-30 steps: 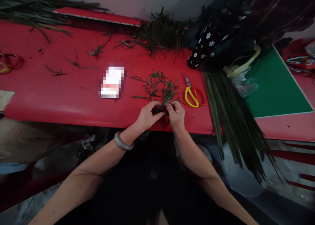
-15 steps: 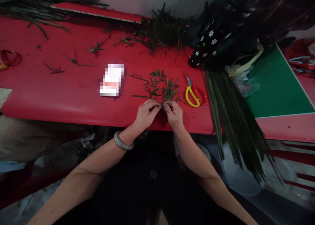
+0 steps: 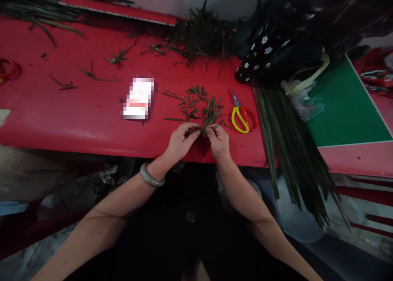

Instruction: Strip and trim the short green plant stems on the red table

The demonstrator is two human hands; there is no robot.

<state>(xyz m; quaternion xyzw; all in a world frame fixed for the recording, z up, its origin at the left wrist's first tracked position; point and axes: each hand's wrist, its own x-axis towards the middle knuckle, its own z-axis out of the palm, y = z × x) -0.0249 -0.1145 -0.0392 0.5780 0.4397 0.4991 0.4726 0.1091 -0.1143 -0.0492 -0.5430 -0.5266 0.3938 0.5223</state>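
My left hand (image 3: 181, 142), with a pale bangle (image 3: 151, 177) on its wrist, pinches a thin green leaf strip (image 3: 204, 131) between thumb and fingers. Close beside it, my right hand (image 3: 220, 142) grips the same strip with closed fingertips, which partly hide it. Both hands are over the front edge of the red-covered table (image 3: 92, 125). Just beyond them lie short cut leaf pieces (image 3: 211, 109). To the right of these rest scissors (image 3: 240, 119) with one yellow and one red handle.
A bright blurred rectangle (image 3: 139, 98) lies left of the cuttings. Behind is a tangled leaf heap (image 3: 205, 35). Long leaves (image 3: 285, 141) hang over the right edge beside a green board (image 3: 346, 109). More leaves (image 3: 37, 6) and a red handle (image 3: 10, 70) are at left.
My fingertips have shifted slightly, and a bit more of the leaf strip shows between them. The whole left side of the view has moved a little leftward.
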